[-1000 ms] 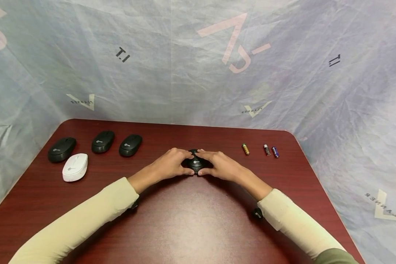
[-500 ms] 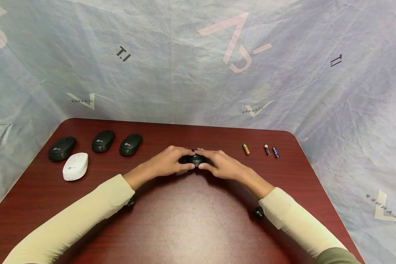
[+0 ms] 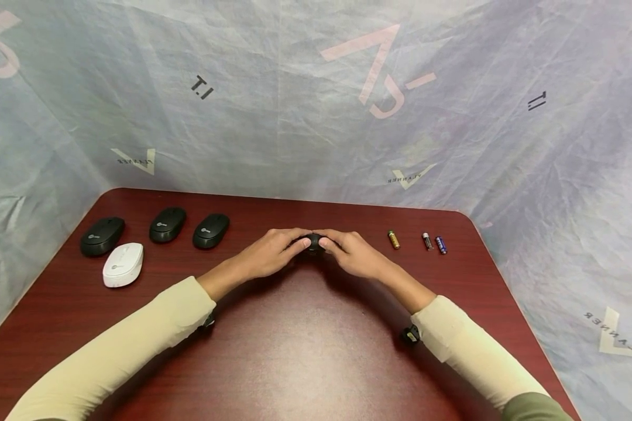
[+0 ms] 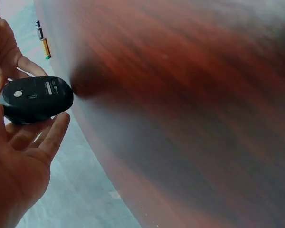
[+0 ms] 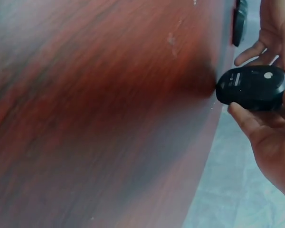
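Observation:
A black computer mouse (image 3: 313, 243) is held between both hands near the middle of the table's far part. My left hand (image 3: 271, 251) grips its left side, and my right hand (image 3: 359, 255) grips its right side, thumbs on the near side. In the left wrist view the underside of the mouse (image 4: 37, 97) shows, with a round light spot and a small label. From the right wrist view the mouse (image 5: 251, 85) stands tilted up, one end at the tabletop. Fingers behind it are partly hidden in the head view.
On the left of the dark red table (image 3: 295, 351) lie several more mice: black ones (image 3: 102, 236), (image 3: 167, 224), (image 3: 211, 231) and a white mouse (image 3: 123, 265). On the right lie a gold battery (image 3: 394, 240), a dark battery (image 3: 427, 241) and a blue battery (image 3: 440, 244). Grey cloth surrounds the table.
The mouse has gone from lying flat to tilted up on end, its underside turned toward me. Both thumbs have moved up and away from me along with it.

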Demonstrator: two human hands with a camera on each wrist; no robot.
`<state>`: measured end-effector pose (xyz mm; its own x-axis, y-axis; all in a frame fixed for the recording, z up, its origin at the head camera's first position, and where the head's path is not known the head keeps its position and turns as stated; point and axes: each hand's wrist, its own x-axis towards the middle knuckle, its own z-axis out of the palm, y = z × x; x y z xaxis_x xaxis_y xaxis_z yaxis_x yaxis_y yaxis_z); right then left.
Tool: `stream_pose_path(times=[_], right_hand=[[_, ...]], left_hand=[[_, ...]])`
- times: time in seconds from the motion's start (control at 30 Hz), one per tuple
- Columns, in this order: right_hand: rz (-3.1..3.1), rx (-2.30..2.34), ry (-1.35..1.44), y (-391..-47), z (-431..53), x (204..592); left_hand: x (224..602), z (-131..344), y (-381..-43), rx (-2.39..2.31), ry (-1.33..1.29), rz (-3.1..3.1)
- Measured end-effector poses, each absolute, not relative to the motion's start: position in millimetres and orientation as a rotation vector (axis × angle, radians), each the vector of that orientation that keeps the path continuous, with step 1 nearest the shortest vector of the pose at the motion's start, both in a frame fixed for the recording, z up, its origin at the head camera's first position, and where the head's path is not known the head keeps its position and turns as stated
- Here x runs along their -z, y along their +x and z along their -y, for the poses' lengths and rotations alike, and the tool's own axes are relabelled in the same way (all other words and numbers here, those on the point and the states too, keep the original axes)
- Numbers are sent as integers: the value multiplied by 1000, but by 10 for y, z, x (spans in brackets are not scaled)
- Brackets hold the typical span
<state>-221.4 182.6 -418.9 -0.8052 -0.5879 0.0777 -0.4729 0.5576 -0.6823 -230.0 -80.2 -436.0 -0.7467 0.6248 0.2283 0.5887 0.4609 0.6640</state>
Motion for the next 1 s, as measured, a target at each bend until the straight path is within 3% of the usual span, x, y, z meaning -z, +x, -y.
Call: stream_pose_path(times=[0.7, 1.0], right_hand=[[-2366, 1560, -402, -2195, -1652, 4234], [-2336, 1633, -311, -2114, -1608, 4239]], left_hand=[[4353, 676, -2204, -1612, 536, -2330], [4369, 658, -2153, -1632, 499, -2334]])
